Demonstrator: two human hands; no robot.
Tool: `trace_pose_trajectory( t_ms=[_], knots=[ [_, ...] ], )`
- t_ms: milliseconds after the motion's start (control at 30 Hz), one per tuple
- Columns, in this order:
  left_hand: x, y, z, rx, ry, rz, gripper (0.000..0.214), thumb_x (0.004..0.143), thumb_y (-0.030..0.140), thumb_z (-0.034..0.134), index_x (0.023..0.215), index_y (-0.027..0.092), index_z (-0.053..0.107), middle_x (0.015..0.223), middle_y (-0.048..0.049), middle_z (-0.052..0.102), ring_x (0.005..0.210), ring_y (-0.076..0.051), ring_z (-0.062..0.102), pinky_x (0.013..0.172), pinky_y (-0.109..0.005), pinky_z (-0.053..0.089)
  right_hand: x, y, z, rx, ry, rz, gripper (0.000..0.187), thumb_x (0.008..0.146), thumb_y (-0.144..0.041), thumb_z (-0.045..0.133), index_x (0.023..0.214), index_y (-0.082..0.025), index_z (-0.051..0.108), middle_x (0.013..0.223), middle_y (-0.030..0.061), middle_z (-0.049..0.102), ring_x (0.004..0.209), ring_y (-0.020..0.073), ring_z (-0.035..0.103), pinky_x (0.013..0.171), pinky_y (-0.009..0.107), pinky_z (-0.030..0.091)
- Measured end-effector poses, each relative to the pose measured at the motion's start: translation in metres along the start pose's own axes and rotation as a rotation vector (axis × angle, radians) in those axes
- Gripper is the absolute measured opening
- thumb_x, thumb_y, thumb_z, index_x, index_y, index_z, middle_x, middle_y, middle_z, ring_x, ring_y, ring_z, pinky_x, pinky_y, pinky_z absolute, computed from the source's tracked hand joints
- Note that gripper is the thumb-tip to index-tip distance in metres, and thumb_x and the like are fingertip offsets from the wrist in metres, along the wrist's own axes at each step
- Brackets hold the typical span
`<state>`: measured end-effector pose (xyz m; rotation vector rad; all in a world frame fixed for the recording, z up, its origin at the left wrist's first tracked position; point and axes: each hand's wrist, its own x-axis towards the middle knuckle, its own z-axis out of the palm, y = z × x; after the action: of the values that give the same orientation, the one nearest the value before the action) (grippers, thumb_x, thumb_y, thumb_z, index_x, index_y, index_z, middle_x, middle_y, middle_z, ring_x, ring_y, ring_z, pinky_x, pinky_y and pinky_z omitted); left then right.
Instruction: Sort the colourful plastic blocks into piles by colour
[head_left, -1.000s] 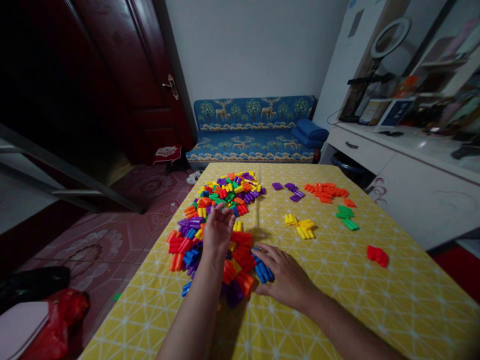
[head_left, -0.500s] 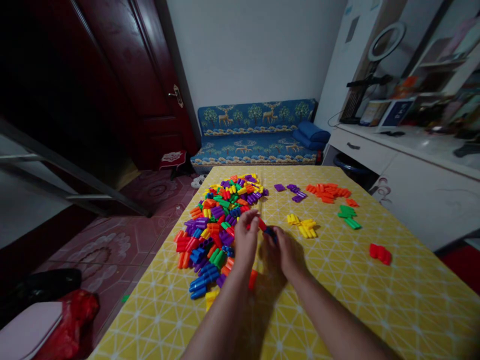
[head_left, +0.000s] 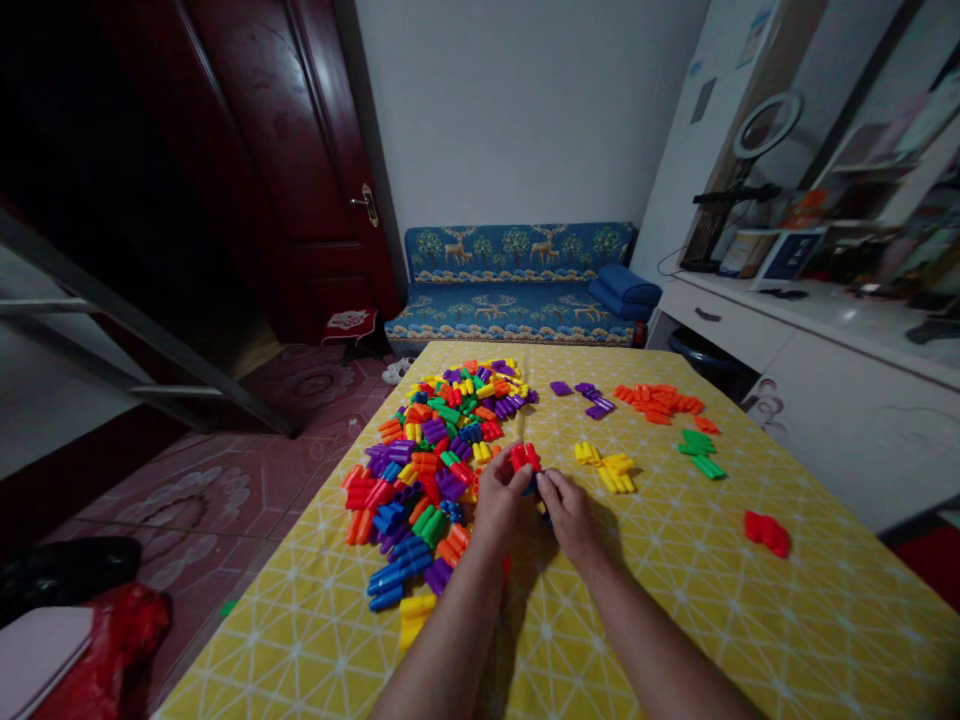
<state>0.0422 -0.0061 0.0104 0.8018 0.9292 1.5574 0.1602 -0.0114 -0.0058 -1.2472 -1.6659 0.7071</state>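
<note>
My left hand (head_left: 500, 497) is closed on a red building block (head_left: 526, 457), with its thumb pressed against the near side. Close beside it, my right hand (head_left: 571, 508) grips a dark blue block (head_left: 531, 484) that touches the red one. Part of the blue block is hidden by my fingers. To the left of my hands spreads a big heap of mixed plastic blocks (head_left: 431, 462) in red, blue, green, purple, orange and yellow. A small group of yellow blocks (head_left: 611, 468) lies just right of my right hand.
On the yellow patterned tablecloth (head_left: 675, 600) lie separate groups: purple blocks (head_left: 592, 398), orange blocks (head_left: 656, 401), green blocks (head_left: 701, 454) and red blocks (head_left: 766, 533). A blue sofa (head_left: 510, 290) stands beyond the table, a white cabinet (head_left: 847, 390) to the right.
My hands have turned the joined red and blue blocks, so the red one now points upward between them. The whole view has tilted up slightly.
</note>
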Motion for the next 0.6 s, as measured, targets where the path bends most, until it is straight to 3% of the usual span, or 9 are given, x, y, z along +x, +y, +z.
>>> trace_pose_trajectory(
  t_ms=[267,433,600],
  knots=[
    [0.003,0.007,-0.003,-0.218,0.137,0.016,0.051,0.058,0.044,0.085,0.095,0.016,0.065,0.093,-0.0076,0.073,0.08,-0.021,0.071,0.07,-0.029,0.052,-0.005,-0.004,-0.004,-0.28,0.009,-0.093,0.037,0.097,-0.044,0.038,0.077,-0.023,0.062,0.071,0.0009,0.065,0.066,0.0147,0.058,0.061,0.023,0.04],
    [0.005,0.007,-0.004,-0.243,0.202,0.124,0.048,0.068,0.045,0.08,0.103,0.017,0.062,0.096,-0.0072,0.073,0.086,-0.017,0.07,0.078,-0.028,0.051,-0.005,-0.013,-0.009,-0.461,-0.008,-0.072,0.025,0.093,-0.042,0.05,0.086,-0.027,0.069,0.089,0.0015,0.072,0.078,0.0174,0.064,0.064,0.026,0.043],
    [0.004,0.007,-0.006,-0.188,0.187,0.108,0.046,0.07,0.046,0.079,0.102,0.016,0.065,0.096,-0.008,0.073,0.085,-0.018,0.069,0.075,-0.028,0.052,-0.003,-0.01,-0.007,-0.259,0.074,-0.109,0.027,0.093,-0.04,0.049,0.098,-0.024,0.069,0.103,0.006,0.071,0.097,0.0197,0.065,0.085,0.031,0.049]
  ],
)
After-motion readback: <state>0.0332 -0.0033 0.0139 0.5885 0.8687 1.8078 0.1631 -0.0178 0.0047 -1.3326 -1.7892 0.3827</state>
